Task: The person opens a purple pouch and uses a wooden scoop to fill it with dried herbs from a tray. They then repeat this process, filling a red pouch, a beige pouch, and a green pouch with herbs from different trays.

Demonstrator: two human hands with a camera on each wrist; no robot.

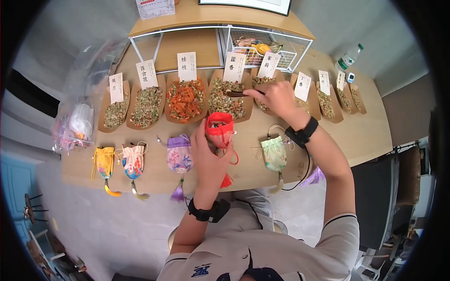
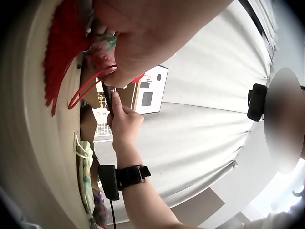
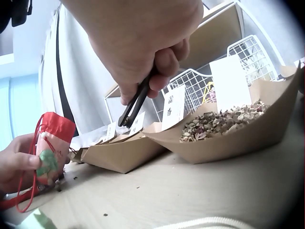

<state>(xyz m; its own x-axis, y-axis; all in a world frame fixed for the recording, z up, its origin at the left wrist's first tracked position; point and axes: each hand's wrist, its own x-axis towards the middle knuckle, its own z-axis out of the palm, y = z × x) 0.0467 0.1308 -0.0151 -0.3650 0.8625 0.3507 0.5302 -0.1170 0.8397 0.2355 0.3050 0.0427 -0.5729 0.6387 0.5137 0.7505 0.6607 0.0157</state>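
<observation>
My left hand (image 1: 206,159) grips a red and pink drawstring pouch (image 1: 220,133), held upright with its mouth uncovered and dark bits inside. A red cord and tassel (image 1: 227,181) hang below it. My right hand (image 1: 280,99) pinches a slim dark scoop (image 3: 136,102) by one end. Its other end reaches leftward over the paper tray (image 1: 243,110) of mixed dried herbs (image 1: 225,100), above and behind the pouch. From the right wrist the scoop tips down toward the pouch, with a small bit at its end. In the left wrist view, my fingers hide most of the pouch.
Several labelled paper trays of dried herbs line the table, including an orange one (image 1: 186,100). In front lie yellow (image 1: 104,161), pale pink (image 1: 133,161), purple (image 1: 179,154) and green (image 1: 274,154) pouches. Behind stand a shelf (image 1: 201,21) and a water bottle (image 1: 349,57).
</observation>
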